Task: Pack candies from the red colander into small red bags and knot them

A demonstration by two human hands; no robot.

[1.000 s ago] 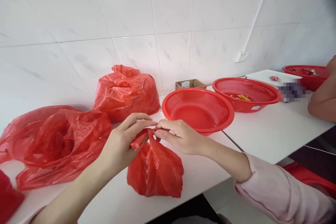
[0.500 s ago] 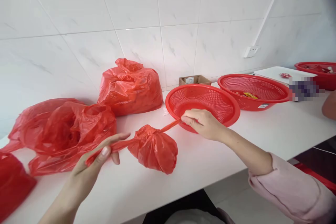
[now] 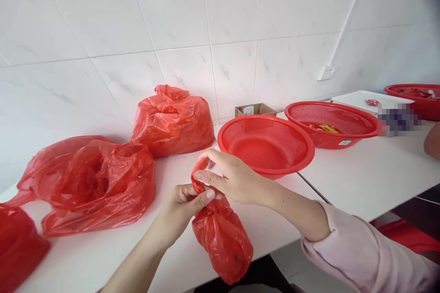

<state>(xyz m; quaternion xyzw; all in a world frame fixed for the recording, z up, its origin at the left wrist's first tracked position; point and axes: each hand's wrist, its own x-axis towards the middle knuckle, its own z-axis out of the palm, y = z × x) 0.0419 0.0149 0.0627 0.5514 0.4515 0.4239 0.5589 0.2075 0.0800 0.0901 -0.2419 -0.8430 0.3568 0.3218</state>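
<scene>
the small bag (image 3: 222, 236) hangs at the table (image 3: 360, 174) edge, its neck pinched by the left hand (image 3: 182, 206) and right hand (image 3: 233, 178). behind stand a basket (image 3: 266, 144), open bag (image 3: 92, 183), full bag (image 3: 173, 121), box (image 3: 255, 110) with an unreadable label, and a second basket (image 3: 332, 123).

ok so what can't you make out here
Head view.
What the small bag holds: hidden by opaque red plastic.
Its neck: mostly under left hand and right hand.
The patch at right: pixelated.
The box label: too small to read.
The lower-left bag: cut by the edge.
</scene>
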